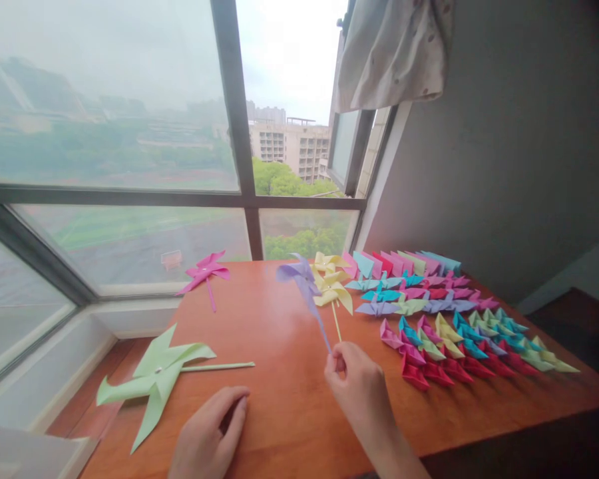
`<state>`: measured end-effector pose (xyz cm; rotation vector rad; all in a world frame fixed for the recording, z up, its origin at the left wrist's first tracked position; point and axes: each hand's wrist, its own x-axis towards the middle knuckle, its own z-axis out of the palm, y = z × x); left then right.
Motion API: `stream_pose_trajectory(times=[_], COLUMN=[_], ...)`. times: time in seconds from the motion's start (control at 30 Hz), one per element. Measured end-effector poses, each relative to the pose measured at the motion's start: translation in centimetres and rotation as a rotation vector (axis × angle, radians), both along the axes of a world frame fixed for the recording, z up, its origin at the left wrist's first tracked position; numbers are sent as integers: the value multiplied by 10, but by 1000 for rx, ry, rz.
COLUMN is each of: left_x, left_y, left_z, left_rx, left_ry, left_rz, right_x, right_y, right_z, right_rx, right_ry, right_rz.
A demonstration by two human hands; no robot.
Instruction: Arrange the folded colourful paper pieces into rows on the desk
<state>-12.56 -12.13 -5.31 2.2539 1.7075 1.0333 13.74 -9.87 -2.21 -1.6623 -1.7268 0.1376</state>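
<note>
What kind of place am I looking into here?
Probably a room on an upper floor, perhaps a home or dormitory: a wooden table by large windows, a patterned curtain beside them, and an apartment-like building and treetops seen from above.

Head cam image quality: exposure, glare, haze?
Head view: sky nearly white, right-hand wall dim; pale sheen on tabletop; scenery through left window pane hazy, low contrast; frame edges look wide-angle stretched.

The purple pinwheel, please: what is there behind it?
Past the purple pinwheel's right edge, yellow blades show, with the brown table below. What its own blades cover cannot be seen.
</note>
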Motion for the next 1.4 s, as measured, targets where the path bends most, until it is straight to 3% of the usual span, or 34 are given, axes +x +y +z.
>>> stream_pose_trajectory(times=[0.13,0.33,0.7,0.9,1.0,1.17,1.3,1.4], left_x=[1,0,0,2,4,5,4,3], left_y=[1,3,6,4,2,-2,-6,-8], left_z=[1,2,5,5,6,7,9,12], left_rx=[9,17,28,5,-31,-53,-58,-38], left_ry=[19,61,73,45,24,-51,-135,-192], left_rz=[11,17,6,10,4,11,28,75], right_x=[33,39,39,43,24,-50,-109,-133], right_y=[-16,-19,-30,-34,-30,-2,28,43], right_z=[-26,-50,-48,-36,-25,-9,-1,3], right_rx=[-30,-133,-214,-226,-199,-270,-283,-283], right_ry=[-101,-152,-185,-225,-157,-114,-230,-347], right_rz=[-89,-148,-205,-232,-161,283,457,539])
